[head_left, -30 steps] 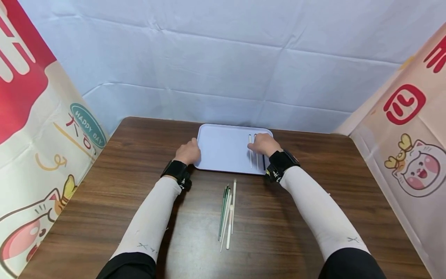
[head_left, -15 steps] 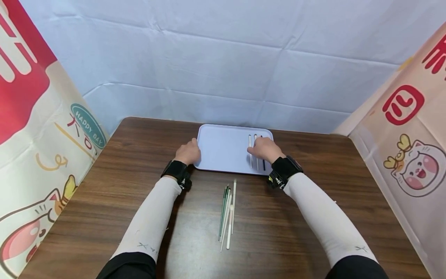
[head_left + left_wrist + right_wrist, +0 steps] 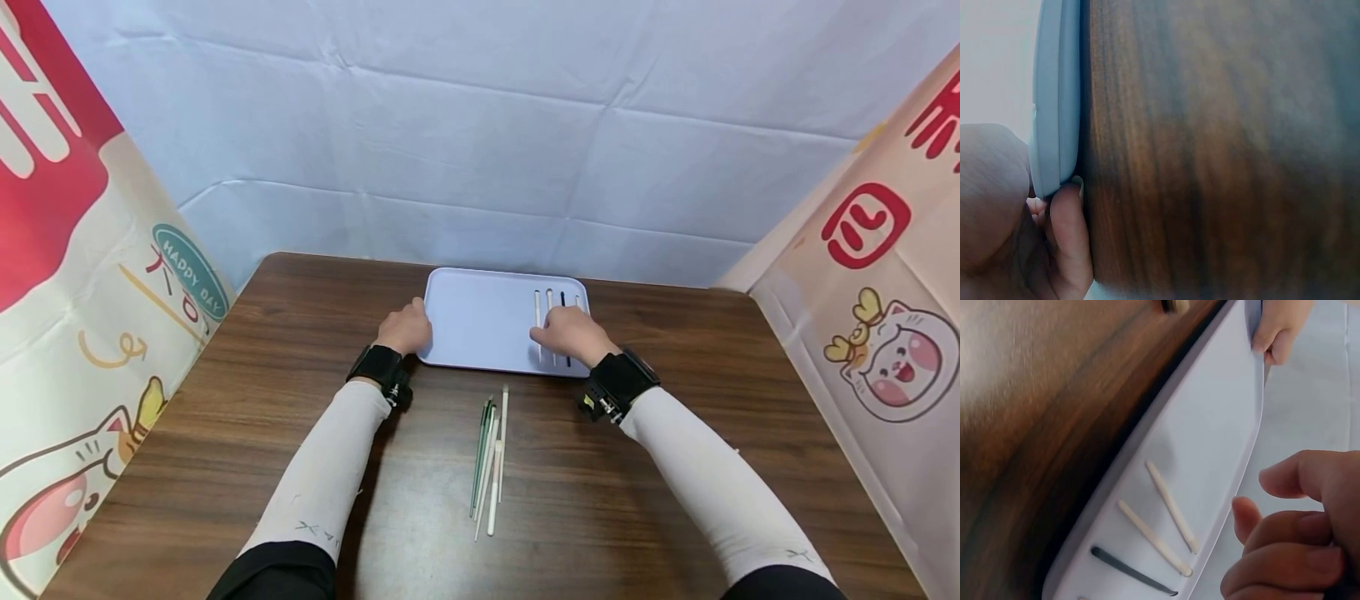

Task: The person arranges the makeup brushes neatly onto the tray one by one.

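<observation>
Pinches the pale tray, near the far edge of the tabletop, by its left end with the fingers of the left hand. Shows three pale sticks and a dark stick side by side in its right end. Reaches over them with the right hand, thumb and forefinger apart, others curled. Nearer, shows a loose bundle of green and pale lengths.

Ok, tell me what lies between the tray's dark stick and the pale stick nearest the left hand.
One more pale stick, as the right wrist view shows.
</observation>
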A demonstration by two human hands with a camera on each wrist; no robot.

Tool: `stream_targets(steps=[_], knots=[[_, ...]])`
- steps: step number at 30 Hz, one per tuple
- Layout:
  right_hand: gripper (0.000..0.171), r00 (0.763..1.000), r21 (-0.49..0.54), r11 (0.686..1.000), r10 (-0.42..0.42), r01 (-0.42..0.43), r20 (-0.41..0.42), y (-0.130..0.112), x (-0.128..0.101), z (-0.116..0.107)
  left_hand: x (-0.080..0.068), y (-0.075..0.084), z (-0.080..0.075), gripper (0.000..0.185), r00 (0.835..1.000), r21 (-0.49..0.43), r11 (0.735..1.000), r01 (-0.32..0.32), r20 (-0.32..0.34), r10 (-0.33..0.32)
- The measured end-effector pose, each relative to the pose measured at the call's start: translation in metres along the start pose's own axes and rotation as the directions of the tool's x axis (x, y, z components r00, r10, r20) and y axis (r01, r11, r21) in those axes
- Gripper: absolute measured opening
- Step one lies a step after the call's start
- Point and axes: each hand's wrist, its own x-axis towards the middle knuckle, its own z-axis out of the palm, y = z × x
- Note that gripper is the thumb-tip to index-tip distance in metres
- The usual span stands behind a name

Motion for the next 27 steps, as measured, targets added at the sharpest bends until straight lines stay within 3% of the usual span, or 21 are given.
stream_targets(steps=[16, 27], knots=[[0.051, 0.998, -0.027, 0.998, -0.065, 0.065, -0.005, -0.007, -0.020, 0.017, 0.002, -0.001, 0.000, 0.037, 1.000, 0.002, 1.000, -0.013, -0.012, 0.013], [0.049, 0.998, -0.034, 0.998, -0.050, 0.051, 0.045, -0.012, -0.032, 0.027, 0.005, -0.003, 0.004, 0.036, 1.000, 0.001, 1.000, -0.003, 0.001, 0.003]])
